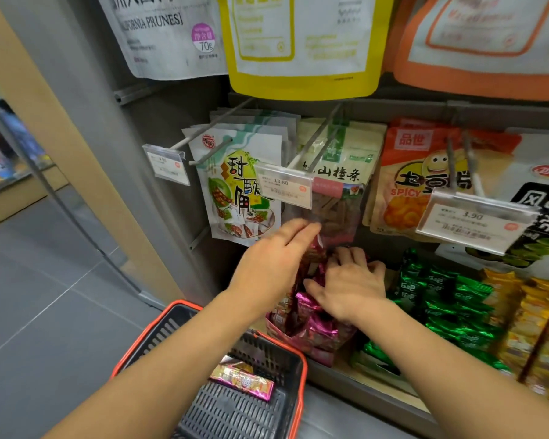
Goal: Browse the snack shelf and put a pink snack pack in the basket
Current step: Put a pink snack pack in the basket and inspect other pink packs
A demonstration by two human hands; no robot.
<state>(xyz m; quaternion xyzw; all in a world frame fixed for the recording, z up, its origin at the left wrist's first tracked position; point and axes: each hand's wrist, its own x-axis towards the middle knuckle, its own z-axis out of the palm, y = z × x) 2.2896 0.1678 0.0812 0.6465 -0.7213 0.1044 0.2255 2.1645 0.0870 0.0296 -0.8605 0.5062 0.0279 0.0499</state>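
A row of pink foil snack packs (314,324) stands in a pink display box on the lower shelf. My left hand (273,261) reaches in from the left and pinches the top of one pink snack pack (313,256), which sticks up above the others; the thumb is hidden. My right hand (351,288) rests on the row just to the right, its spread fingers pressing down among the packs. Below, the grey basket with an orange rim (302,369) holds one pink pack (241,380) lying flat.
Green packs (441,299) and yellow packs (533,324) fill the shelf to the right. Hanging bags and price tags (284,186) on metal hooks jut out just above my hands. A beige shelf post (86,172) and grey floor tiles lie to the left.
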